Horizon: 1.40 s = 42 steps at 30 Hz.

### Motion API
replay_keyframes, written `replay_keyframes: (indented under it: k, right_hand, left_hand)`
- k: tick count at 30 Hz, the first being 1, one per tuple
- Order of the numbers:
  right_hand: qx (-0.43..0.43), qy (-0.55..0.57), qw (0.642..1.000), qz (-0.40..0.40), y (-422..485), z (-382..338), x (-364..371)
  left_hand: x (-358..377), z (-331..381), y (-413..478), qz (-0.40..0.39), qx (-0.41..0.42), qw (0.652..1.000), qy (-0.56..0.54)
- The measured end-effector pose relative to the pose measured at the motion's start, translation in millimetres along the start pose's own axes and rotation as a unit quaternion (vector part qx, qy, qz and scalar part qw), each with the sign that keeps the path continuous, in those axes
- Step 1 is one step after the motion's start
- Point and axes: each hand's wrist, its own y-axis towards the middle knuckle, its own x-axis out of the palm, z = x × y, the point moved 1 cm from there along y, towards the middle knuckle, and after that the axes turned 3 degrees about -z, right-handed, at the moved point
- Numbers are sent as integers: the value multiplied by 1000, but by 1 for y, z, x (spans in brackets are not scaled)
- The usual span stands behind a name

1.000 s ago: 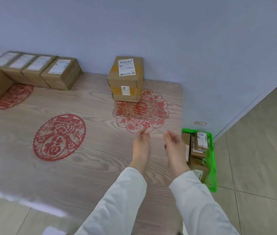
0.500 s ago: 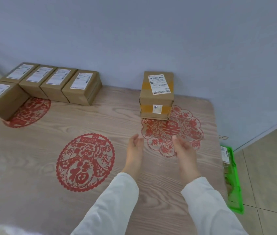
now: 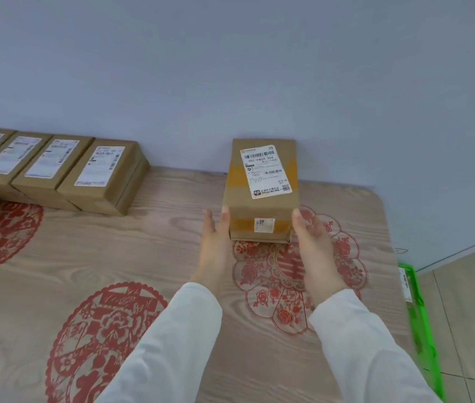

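A tall brown cardboard parcel [image 3: 261,205] with a white shipping label on top stands on the wooden table [image 3: 157,257] near the back wall. My left hand [image 3: 216,245] lies against its left side with straight fingers. My right hand [image 3: 313,245] is at its right side, fingers straight, fingertips at the parcel's lower right edge. Both arms wear white sleeves. The parcel rests on the table, at the far edge of a round red paper-cut pattern [image 3: 297,274].
A row of several flat labelled parcels [image 3: 56,170] lies along the wall at the back left. A green crate [image 3: 422,330] holding more parcels stands on the tiled floor off the table's right edge. Red paper-cut motifs [image 3: 105,341] decorate the tabletop.
Both hands have moved forward from the middle of the table to either side of the tall parcel. The view has shifted closer and left, so the green crate is mostly out of frame.
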Motion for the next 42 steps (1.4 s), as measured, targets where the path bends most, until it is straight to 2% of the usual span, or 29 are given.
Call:
replay_keyframes:
  k: [6, 14, 22, 28, 34, 42]
  right_hand:
    - [10, -9, 999, -33, 43, -6, 18]
    - [5, 22, 998, -52, 38, -5, 24]
    - [-22, 6, 999, -29, -29, -5, 33]
    - [-39, 20, 999, -7, -102, 17, 70]
    - [-46, -1, 999, -5, -157, 40, 106]
    - [-70, -12, 997, -16, -186, 53, 109]
  left_hand:
    - [8, 6, 55, -32, 8, 999, -2]
    - [8, 3, 49, -76, 59, 995, -31]
    - [-29, 5, 0, -107, 61, 991, -47]
    - [-98, -3, -44, -139, 83, 987, -18]
    - [-160, -16, -79, -131, 81, 988, -20]
    - [-179, -31, -105, -136, 84, 987, -9]
